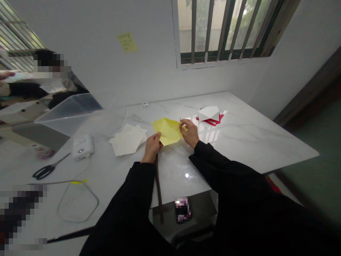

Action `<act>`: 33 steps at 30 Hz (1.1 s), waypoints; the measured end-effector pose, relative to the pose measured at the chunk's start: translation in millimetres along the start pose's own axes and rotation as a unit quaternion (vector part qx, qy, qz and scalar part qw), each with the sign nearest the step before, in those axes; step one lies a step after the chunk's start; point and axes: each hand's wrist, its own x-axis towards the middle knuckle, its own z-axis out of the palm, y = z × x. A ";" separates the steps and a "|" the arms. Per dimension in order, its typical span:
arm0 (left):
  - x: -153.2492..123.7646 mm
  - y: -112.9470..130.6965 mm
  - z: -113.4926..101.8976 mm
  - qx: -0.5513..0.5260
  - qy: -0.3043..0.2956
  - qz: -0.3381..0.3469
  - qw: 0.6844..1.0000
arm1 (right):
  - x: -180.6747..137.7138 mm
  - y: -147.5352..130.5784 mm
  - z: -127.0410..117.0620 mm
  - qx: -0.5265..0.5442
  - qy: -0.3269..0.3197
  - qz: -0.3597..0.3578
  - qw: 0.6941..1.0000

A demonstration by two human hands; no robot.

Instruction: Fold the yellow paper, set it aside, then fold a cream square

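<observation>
A folded yellow paper (167, 130) is held just above the white marble table (239, 142), between both hands. My left hand (152, 147) pinches its lower left corner, fingers closed. My right hand (189, 132) grips the paper's right edge, fingers curled over it. Both arms wear black sleeves.
Cream paper sheets (128, 140) lie left of the hands. A pile of white and red papers (210, 115) sits behind on the right. A white device (83, 146) with a cable, black scissors (45, 170) and a clear plastic box (69, 112) stand at the left. Another person sits far left.
</observation>
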 end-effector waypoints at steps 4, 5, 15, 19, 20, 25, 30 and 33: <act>3.8 -0.5 -0.7 -0.027 0.010 -0.009 1.000 | 0.0 0.5 0.3 0.017 -0.027 0.027 0.999; 4.5 -1.1 -1.0 -0.031 0.011 -0.008 0.999 | 0.0 2.2 1.0 0.025 -0.038 0.047 0.998; 7.0 -8.7 -3.6 -0.058 -0.009 0.004 0.998 | 8.1 31.1 3.8 0.176 -0.048 0.190 0.965; 4.6 -5.4 -4.5 -0.109 -0.028 -0.009 0.994 | 9.6 31.7 2.9 0.289 -0.046 0.247 0.924; 4.0 -4.5 -5.2 -0.124 -0.033 -0.013 0.992 | 9.8 30.7 2.3 0.316 -0.049 0.266 0.909; 6.1 -3.4 -10.6 -0.180 -0.054 -0.036 0.981 | 10.0 22.4 -3.6 0.385 -0.085 0.341 0.853; 12.8 -6.9 -13.3 -0.216 -0.038 -0.068 0.973 | 9.2 15.7 -6.6 0.409 -0.104 0.364 0.830; 11.1 -6.0 -12.4 -0.200 -0.027 -0.062 0.977 | 9.8 13.9 -7.7 0.404 -0.092 0.375 0.829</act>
